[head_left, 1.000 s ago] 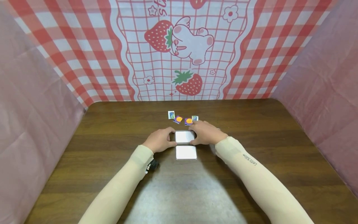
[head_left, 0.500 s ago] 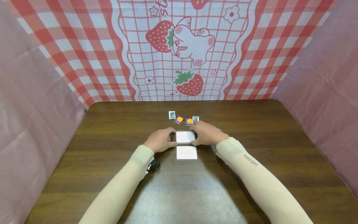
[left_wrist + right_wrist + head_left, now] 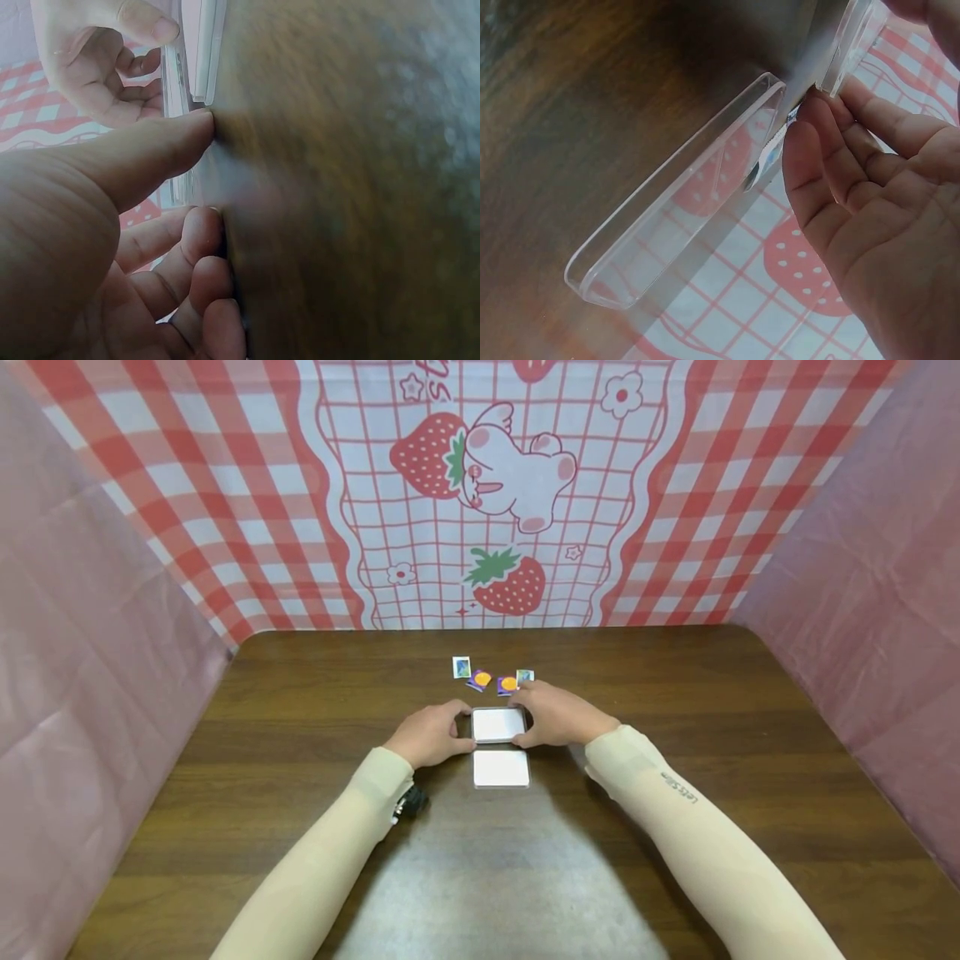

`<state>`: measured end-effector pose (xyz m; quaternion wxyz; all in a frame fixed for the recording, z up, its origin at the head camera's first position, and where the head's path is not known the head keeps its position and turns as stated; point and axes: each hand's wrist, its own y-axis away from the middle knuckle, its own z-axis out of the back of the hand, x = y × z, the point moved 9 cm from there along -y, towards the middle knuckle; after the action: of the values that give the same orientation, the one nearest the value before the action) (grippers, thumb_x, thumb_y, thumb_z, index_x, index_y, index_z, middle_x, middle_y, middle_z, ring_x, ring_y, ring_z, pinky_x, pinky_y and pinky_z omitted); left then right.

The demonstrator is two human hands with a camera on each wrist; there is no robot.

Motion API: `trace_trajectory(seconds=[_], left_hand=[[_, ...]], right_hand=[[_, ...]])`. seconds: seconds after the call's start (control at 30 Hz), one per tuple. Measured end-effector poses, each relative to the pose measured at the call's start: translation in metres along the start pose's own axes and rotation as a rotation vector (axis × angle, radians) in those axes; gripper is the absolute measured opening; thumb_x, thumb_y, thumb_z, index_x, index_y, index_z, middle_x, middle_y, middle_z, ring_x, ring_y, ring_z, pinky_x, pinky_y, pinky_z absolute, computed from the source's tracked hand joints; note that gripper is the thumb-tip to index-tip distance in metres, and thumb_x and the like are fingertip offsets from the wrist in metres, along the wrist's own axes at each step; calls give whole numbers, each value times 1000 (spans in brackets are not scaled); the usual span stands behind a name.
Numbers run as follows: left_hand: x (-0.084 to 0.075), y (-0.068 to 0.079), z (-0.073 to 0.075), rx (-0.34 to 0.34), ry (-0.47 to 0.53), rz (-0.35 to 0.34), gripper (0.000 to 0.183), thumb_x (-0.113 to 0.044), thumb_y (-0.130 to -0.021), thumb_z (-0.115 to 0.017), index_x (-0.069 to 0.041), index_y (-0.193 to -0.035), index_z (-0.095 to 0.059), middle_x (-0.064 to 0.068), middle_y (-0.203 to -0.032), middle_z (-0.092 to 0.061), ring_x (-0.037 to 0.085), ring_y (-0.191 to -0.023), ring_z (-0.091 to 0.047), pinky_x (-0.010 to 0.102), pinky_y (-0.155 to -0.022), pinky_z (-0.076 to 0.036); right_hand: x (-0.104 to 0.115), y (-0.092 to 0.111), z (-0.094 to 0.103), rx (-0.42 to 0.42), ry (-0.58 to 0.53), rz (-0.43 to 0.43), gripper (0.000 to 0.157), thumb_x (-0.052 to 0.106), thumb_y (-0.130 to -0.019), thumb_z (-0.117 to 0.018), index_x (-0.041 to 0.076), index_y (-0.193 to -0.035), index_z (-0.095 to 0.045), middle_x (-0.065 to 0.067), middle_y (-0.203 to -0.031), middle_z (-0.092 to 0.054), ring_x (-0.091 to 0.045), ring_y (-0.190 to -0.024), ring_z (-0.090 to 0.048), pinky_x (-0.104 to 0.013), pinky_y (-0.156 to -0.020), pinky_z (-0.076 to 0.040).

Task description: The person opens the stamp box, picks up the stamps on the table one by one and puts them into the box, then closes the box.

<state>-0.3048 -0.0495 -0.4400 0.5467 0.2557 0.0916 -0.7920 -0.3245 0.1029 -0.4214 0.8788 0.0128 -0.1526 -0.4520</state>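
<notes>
A flat clear plastic case (image 3: 498, 725) with a white face lies between my hands. My left hand (image 3: 430, 733) holds its left end, thumb at the near corner and fingertips at the far one. At the right end, my right hand (image 3: 558, 714) grips it the same way, with bent fingers showing in the right wrist view. Just nearer to me is a second white-faced case (image 3: 501, 768), untouched. A shallow clear plastic lid (image 3: 682, 195) lies beside my right fingers in the right wrist view, mostly hidden behind that hand in the head view.
Beyond the held case lie two small picture cards, one at the left (image 3: 461, 667) and one at the right (image 3: 525, 676), and two purple pieces with orange circles (image 3: 480, 680). A strawberry-print cloth (image 3: 495, 527) hangs behind the wooden table (image 3: 300, 735).
My right hand has shifted slightly right and away from me, and more of the held case's right end shows. The left hand, the near case and the small cards stay put.
</notes>
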Motion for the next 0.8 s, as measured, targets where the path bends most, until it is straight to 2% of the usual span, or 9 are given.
trace_trajectory(seconds=[0.17,0.5,0.67,0.8], left_hand=[[0,1,0,9,7,8,56,-40,-94,-76,-15,-141,-58,0,-87,-62,16,-76,-59,34,-70,-47],[0,-1,-1,5,6,-9,57,-39,-93,-77,-14,-141,-58,-1,-86,-63,15,-75,-59,33,-70,-47],[0,-1,-2,10,16,-13,59,-39,-94,-77,-15,-143,-56,0,-87,-63,15,-76,-59,33,-69,-47],[0,0,-1,13,17,-20,59,-38,-94,-77,-15,-144,-56,0,-87,-63,15,-75,-58,33,-69,-47]], right_hand=[[1,0,-1,14,4,20,56,36,-87,-83,4,-130,-66,-13,-132,-62,-23,-114,-60,-43,-97,-51],[3,-3,-2,5,11,47,51,37,-87,-83,6,-124,-68,-6,-117,-63,-18,-96,-58,-38,-86,-52],[3,-5,-5,16,21,36,52,37,-86,-84,6,-124,-67,-6,-117,-62,-19,-97,-57,-38,-87,-51],[6,-5,-4,10,39,47,59,39,-86,-84,5,-131,-65,-9,-125,-63,-22,-108,-59,-42,-95,-51]])
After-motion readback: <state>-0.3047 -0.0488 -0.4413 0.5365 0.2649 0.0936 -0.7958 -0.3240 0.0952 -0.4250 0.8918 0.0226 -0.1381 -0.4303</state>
